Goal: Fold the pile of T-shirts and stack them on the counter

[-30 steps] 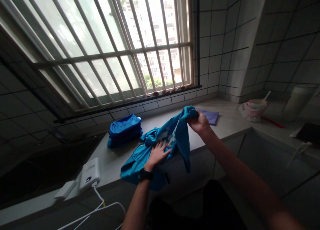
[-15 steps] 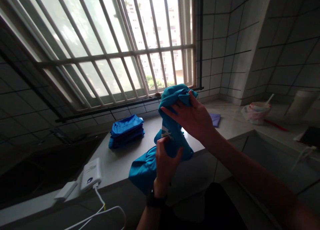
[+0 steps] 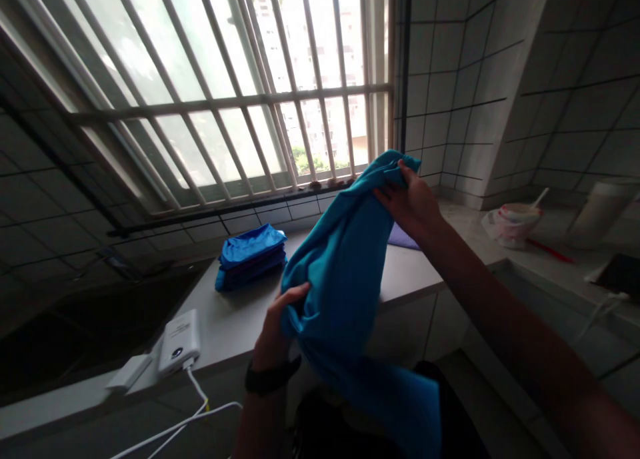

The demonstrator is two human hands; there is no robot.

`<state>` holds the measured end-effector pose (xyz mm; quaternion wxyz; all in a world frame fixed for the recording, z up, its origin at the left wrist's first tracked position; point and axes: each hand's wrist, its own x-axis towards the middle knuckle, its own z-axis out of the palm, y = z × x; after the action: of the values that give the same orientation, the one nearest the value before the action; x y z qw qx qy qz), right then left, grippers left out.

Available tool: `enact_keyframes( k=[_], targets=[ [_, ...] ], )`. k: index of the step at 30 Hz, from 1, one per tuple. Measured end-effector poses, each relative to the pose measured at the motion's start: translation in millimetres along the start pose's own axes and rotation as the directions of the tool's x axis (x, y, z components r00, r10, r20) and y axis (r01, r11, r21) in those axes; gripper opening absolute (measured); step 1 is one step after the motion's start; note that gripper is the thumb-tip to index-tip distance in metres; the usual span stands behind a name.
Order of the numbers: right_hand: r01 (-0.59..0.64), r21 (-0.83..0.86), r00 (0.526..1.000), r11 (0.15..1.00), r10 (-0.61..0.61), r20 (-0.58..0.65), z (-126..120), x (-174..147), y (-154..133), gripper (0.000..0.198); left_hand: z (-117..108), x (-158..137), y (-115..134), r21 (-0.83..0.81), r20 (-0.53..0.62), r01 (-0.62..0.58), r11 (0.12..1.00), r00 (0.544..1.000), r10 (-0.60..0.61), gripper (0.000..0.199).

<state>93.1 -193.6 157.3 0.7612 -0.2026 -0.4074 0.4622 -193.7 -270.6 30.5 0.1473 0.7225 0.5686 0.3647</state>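
A teal-blue piece of clothing (image 3: 345, 266) hangs stretched between my two hands, above the counter's front edge. Its kind is hard to tell; it looks like a long, thin garment. My right hand (image 3: 413, 199) pinches the gathered upper end, near the window sill. Lower down, my left hand (image 3: 277, 322), with a dark band on the wrist, grips the near left side of the cloth, thumb on top. The loose lower part droops toward my lap. Behind it on the counter lies a stack of folded blue clothes (image 3: 253, 256).
On the white counter (image 3: 215, 339) lie a white power bank (image 3: 180, 342) with a cable and a small white block (image 3: 129, 372). A purple cloth (image 3: 403, 238) shows behind my right hand. A bagged bowl (image 3: 515, 222) stands to the right; a dark sink (image 3: 100, 312) lies left.
The bunched teal clothing has been spread out and lengthened. My right hand has moved up and right, my left hand down and left, and the lower part swings to the right.
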Motion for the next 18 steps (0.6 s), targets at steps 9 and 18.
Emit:
enact_keyframes(
  k=[9,18],
  targets=[
    [0.091,-0.419,0.980,0.903,-0.155,-0.122,-25,6,-4,0.023,-41,71,6,-0.492,-0.543,-0.164,0.855,0.826,-0.154,0.027],
    [-0.266,-0.282,0.846,0.922,0.364,0.391,2,-47,10,0.032,8,76,9,-0.138,-0.109,-0.271,0.953,0.960,0.257,0.090]
  ],
)
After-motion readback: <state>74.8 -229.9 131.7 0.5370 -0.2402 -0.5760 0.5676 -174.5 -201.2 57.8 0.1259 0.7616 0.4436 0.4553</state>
